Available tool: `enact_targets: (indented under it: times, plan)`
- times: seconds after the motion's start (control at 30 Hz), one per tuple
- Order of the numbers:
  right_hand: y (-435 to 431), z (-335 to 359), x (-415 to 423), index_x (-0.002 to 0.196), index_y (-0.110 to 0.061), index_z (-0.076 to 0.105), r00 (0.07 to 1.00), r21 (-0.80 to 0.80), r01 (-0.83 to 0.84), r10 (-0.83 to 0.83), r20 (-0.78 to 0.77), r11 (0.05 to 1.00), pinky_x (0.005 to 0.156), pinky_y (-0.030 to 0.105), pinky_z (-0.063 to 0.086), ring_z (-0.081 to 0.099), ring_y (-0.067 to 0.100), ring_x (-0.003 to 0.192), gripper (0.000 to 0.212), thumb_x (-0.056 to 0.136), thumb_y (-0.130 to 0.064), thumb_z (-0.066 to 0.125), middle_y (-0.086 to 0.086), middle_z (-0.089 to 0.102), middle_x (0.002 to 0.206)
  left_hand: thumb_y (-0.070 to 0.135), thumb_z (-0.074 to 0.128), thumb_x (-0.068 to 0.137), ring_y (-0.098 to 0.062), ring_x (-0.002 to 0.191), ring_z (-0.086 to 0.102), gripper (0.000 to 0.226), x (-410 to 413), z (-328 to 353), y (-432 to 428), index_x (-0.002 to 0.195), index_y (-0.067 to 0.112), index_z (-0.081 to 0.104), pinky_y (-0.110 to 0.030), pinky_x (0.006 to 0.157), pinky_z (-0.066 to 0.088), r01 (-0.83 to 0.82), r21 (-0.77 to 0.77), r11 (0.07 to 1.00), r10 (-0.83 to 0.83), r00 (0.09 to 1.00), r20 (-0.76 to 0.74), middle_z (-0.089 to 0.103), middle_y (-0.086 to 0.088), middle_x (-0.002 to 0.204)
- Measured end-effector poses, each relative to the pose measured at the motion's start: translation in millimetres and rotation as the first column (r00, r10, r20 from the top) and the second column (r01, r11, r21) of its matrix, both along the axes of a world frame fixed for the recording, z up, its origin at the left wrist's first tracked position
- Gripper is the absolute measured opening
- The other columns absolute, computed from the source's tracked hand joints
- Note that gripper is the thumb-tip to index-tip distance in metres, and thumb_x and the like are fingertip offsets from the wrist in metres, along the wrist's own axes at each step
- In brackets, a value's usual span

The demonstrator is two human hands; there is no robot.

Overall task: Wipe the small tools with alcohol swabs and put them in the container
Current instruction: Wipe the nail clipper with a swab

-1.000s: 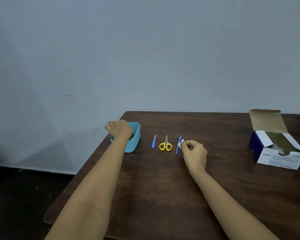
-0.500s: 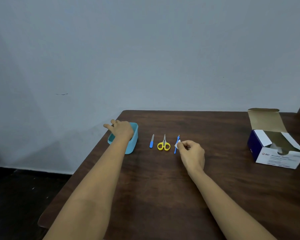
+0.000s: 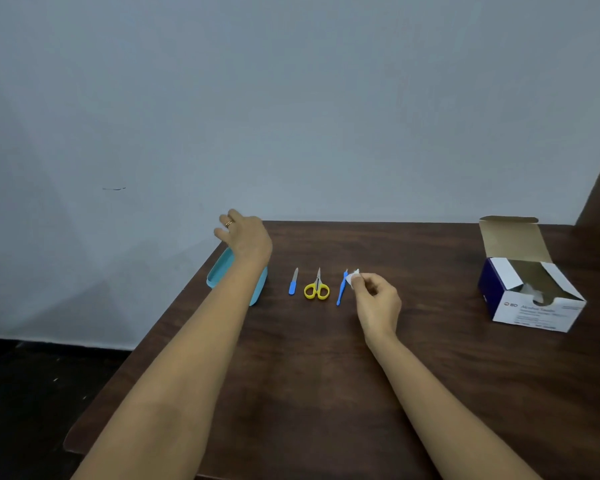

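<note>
Now wiping step, apparently. Right hand (image 3: 378,303) pinches white swab (image 3: 354,277) just beside blue stick tool (image 3: 341,289) on table (image 3: 326,375) (contact unclear). Left hand (image 3: 246,237) above container (image 3: 219,271), fingers relaxed, holds nothing. Next: steady tool, rub along it.

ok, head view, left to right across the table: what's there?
Teal container → blue nail file → yellow scissors → thin blue tool → white swab, pinched by the right hand → open swab box.
</note>
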State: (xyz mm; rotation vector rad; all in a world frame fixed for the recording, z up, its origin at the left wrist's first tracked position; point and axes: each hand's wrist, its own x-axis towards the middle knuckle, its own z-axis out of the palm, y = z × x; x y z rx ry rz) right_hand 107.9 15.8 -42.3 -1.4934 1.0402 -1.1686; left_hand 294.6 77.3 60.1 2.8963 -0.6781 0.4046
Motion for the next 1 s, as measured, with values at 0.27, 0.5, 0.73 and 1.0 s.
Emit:
enact_targets:
  times: [0.27, 0.5, 0.73, 1.0]
  plan:
    - [-15.5, -5.1, -11.0, 0.099, -0.006, 0.067, 0.958, 0.157, -0.042, -0.005, 0.288, 0.987, 0.061, 0.022, 0.047, 0.059, 0.007, 0.066, 0.013, 0.09, -0.015, 0.064, 0.003, 0.07, 0.083, 0.042, 0.054, 0.092, -0.034, 0.129, 0.035, 0.041, -82.1, -19.4, -33.3, 0.12, 0.013, 0.061, -0.045, 0.103, 0.028, 0.288, -0.028, 0.957, -0.289, 0.957, -0.036, 0.053, -0.011, 0.129]
    - [-39.6, -2.3, -45.0, 0.089, -0.009, 0.065, 0.924, 0.177, -0.105, 0.03, 0.382, 0.979, 0.048, 0.014, 0.038, 0.043, 0.007, 0.054, 0.01, 0.095, -0.009, 0.057, 0.003, 0.062, 0.071, 0.043, 0.055, 0.092, -0.031, 0.13, 0.032, 0.037, -110.8, -48.9, -48.2, 0.115, 0.015, 0.061, -0.046, 0.103, 0.024, 0.296, 0.194, 0.935, -0.282, 0.955, -0.095, 0.053, -0.008, 0.128]
    - [-46.3, -5.2, -54.6, 0.089, -0.011, 0.068, 0.925, 0.194, -0.098, 0.017, 0.38, 0.976, 0.056, 0.019, 0.041, 0.048, 0.006, 0.059, 0.012, 0.095, -0.013, 0.057, 0.002, 0.064, 0.073, 0.04, 0.058, 0.091, -0.031, 0.133, 0.03, 0.038, -113.3, -57.8, -51.6, 0.12, 0.015, 0.06, -0.05, 0.106, 0.022, 0.282, 0.179, 0.943, -0.264, 0.957, -0.116, 0.049, -0.01, 0.134]
    - [-44.1, -2.6, -56.3, 0.101, -0.002, 0.067, 0.915, 0.18, -0.112, 0.03, 0.402, 0.977, 0.059, 0.02, 0.043, 0.049, 0.006, 0.062, 0.013, 0.094, -0.01, 0.059, 0.001, 0.065, 0.077, 0.056, 0.049, 0.091, -0.033, 0.133, 0.031, 0.054, -129.3, -62.4, -58.2, 0.114, 0.01, 0.063, -0.053, 0.107, 0.021, 0.393, 0.031, 0.919, -0.386, 0.912, -0.14, 0.047, -0.012, 0.135]
